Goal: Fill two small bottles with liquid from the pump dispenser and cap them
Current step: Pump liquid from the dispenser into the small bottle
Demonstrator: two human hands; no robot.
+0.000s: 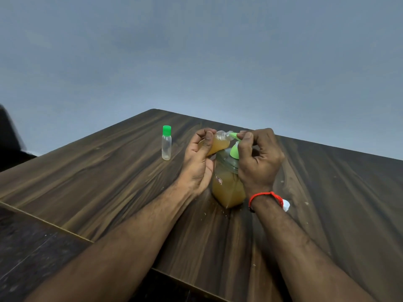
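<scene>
A clear pump dispenser [227,188] of amber liquid with a green pump head [234,150] stands on the wooden table [109,182]. My left hand [197,164] holds a small uncapped bottle [218,143], tilted, mostly full of amber liquid, with its mouth against the green spout. My right hand [258,160] rests on the pump head with thumb and fingers closed on it. A second small clear bottle [166,143] with a green cap stands upright and looks empty, to the left of my hands.
A small white object [286,205] lies on the table behind my right wrist, partly hidden. The table's near edge runs below my forearms, with dark floor at the lower left. A dark shape sits at the far left edge.
</scene>
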